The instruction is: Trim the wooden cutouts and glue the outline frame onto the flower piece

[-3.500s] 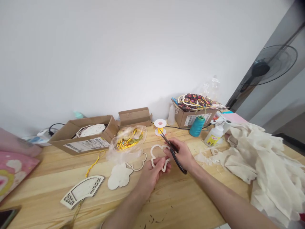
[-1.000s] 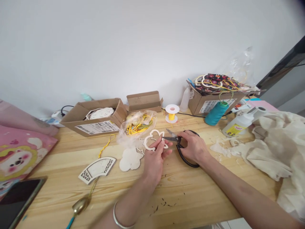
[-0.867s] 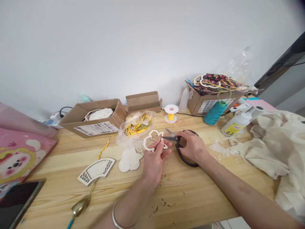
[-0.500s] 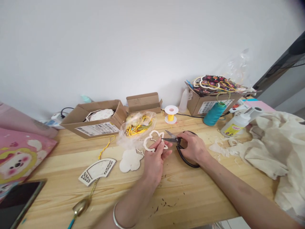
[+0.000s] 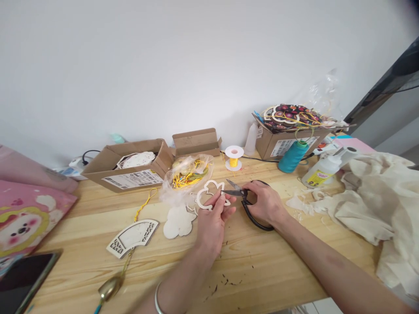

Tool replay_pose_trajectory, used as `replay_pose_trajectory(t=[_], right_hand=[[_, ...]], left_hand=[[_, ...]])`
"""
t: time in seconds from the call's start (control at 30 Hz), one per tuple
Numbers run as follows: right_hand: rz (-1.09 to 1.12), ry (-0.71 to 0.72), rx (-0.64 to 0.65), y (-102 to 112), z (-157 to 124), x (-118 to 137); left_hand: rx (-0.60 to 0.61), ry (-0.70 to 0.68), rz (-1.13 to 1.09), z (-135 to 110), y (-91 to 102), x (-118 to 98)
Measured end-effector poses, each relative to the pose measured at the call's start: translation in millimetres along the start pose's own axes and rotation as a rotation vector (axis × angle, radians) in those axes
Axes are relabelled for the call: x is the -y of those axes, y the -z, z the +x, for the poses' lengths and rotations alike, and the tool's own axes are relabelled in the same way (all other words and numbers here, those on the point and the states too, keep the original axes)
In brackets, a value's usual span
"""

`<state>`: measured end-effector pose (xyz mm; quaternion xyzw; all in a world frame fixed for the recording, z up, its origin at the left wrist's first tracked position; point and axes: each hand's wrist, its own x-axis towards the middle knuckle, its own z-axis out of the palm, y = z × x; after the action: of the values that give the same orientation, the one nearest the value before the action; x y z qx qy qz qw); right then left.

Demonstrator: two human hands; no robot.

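Between the thumb and fingers of my left hand (image 5: 214,218) is a pale wooden cut-out frame (image 5: 200,199) with a scalloped outline, held just above the table. My right hand (image 5: 263,201) grips black-handled scissors (image 5: 236,192). Their blades are parted, and one blade tip touches or nearly touches the frame's right side by my left thumb. Just left of my left hand lies a pale flower-shaped piece (image 5: 177,221). Farther left is a fan-shaped wooden ornament (image 5: 133,238) with a yellow cord loop at its top. Dark shavings (image 5: 225,280) are scattered on the table below my hands.
At the back stand an open cardboard box (image 5: 131,179), a clear bag of yellow cords (image 5: 188,174), a yellow thread spool (image 5: 233,159) and a fuller box (image 5: 278,141). Rightward are a teal thread cone (image 5: 292,157), a glue bottle (image 5: 321,172) and cream cloth (image 5: 369,200). A phone (image 5: 28,279) and spoon (image 5: 110,287) lie left.
The view has shifted very slightly. Both hands keep nearly the same pose, with the scissors' blades still parted at the wooden frame.
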<state>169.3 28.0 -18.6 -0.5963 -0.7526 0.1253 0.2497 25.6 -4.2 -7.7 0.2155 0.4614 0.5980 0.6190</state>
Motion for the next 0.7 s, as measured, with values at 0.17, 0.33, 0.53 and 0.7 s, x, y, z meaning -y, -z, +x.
replay_pose_trajectory(t=[0.17,0.33,0.53,0.7], right_hand=[[-0.017,-0.034,0.008,-0.1,1.2,2.3],[-0.017,-0.001,0.009,0.9,-0.2,1.1],[-0.033,0.018,0.018,0.5,-0.7,0.7],[-0.064,-0.071,0.005,-1.3,1.2,3.0]], left_hand=[[0.0,0.016,-0.006,0.4,-1.0,-0.9],[-0.019,0.01,-0.016,-0.4,-0.7,0.5],[-0.035,-0.021,0.02,0.4,-1.4,5.3],[-0.07,-0.02,0.012,-1.3,-2.0,3.5]])
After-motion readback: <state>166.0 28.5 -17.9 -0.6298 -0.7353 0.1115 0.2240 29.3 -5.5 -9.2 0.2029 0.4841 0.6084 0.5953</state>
